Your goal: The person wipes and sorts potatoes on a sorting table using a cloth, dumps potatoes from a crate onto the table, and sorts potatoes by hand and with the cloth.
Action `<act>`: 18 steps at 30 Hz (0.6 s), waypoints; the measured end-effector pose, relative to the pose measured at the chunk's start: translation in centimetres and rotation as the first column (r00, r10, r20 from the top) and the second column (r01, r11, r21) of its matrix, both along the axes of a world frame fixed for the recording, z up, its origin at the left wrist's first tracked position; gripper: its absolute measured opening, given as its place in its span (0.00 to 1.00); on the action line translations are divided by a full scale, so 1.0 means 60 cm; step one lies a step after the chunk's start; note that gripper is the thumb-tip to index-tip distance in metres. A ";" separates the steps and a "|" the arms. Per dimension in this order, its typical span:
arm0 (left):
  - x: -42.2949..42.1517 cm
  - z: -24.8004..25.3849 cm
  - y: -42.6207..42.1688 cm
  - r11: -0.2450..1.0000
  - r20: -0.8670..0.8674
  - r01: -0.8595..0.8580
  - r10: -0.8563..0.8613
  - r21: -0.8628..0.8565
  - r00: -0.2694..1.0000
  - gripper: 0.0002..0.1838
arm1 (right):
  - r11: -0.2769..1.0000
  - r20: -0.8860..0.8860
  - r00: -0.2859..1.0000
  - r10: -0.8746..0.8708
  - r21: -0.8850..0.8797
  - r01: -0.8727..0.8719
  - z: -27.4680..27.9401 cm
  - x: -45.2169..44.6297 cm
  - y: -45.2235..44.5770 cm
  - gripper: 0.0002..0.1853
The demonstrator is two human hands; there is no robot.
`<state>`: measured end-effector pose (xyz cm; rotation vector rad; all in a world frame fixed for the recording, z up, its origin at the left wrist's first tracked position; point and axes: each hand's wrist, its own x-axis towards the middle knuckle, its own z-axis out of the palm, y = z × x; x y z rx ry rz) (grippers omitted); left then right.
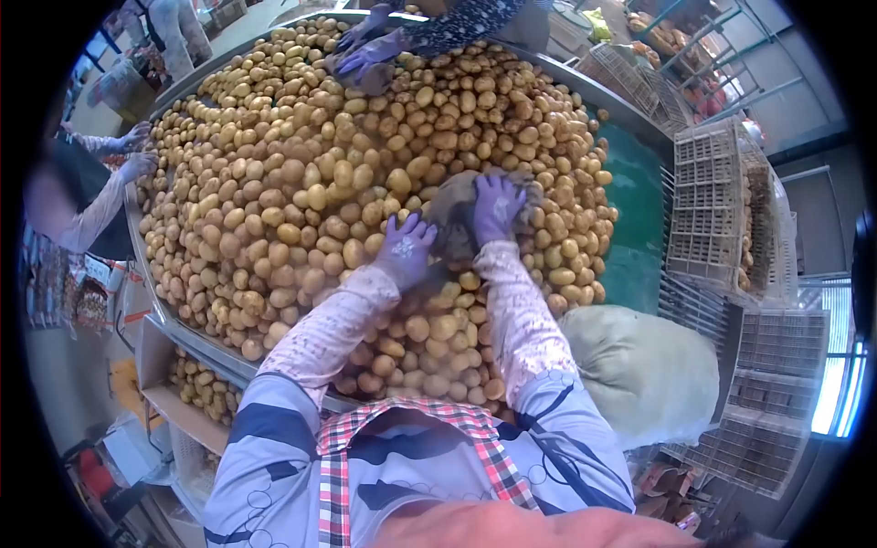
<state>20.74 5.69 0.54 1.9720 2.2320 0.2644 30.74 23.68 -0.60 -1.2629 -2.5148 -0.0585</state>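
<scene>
A bunched brown cloth (449,212) lies on a broad heap of potatoes (265,196). My right hand (496,208), in a purple glove, presses down on the cloth and grips it, its fingers partly sunk in the folds. My left hand (405,248), gloved alike, rests at the cloth's left edge with its fingers apart over the potatoes. What lies beneath the cloth is hidden.
Across the heap are a co-worker's purple-gloved hands (370,53); another person's hands (137,151) reach in from the left. A green table surface (630,210) shows at right, beside plastic crates (705,205) and a full pale sack (639,374). A cardboard box (187,406) of potatoes stands lower left.
</scene>
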 end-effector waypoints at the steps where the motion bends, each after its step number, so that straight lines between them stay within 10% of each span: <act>1: 0.011 0.006 -0.026 1.000 0.017 0.016 -0.016 -0.001 1.000 0.33 | 0.999 0.003 1.000 0.007 -0.052 -0.007 -0.006 0.023 -0.032 0.15; 6: 0.041 0.059 -0.137 0.980 -0.003 0.152 -0.153 0.132 0.988 0.28 | 0.922 -0.475 0.880 0.006 -0.337 -0.189 -0.038 0.146 -0.134 0.06; 8: 0.041 0.068 -0.172 0.941 -0.124 0.255 -0.232 0.224 0.965 0.26 | 0.908 -0.489 0.871 0.048 -0.341 -0.242 0.111 0.166 -0.203 0.05; 11: 0.027 0.095 -0.198 0.972 0.410 0.154 -0.216 0.179 0.886 0.25 | 0.892 -0.533 0.833 -0.149 -0.436 -0.120 0.238 0.189 -0.270 0.05; 13: 0.004 0.082 -0.191 0.960 0.693 -0.079 -0.137 0.270 0.708 0.17 | 0.990 -0.226 0.974 0.026 -0.130 -0.056 0.242 0.212 -0.287 0.13; 15: -0.022 0.065 -0.149 0.889 0.728 -0.242 -0.136 0.389 0.671 0.13 | 0.970 0.048 0.976 -0.212 0.129 0.204 0.087 0.226 -0.289 0.21; 18: -0.049 0.071 -0.040 0.831 0.492 -0.180 -0.126 0.527 0.861 0.12 | 0.999 0.198 0.979 -0.051 0.014 0.050 0.043 0.197 -0.272 0.23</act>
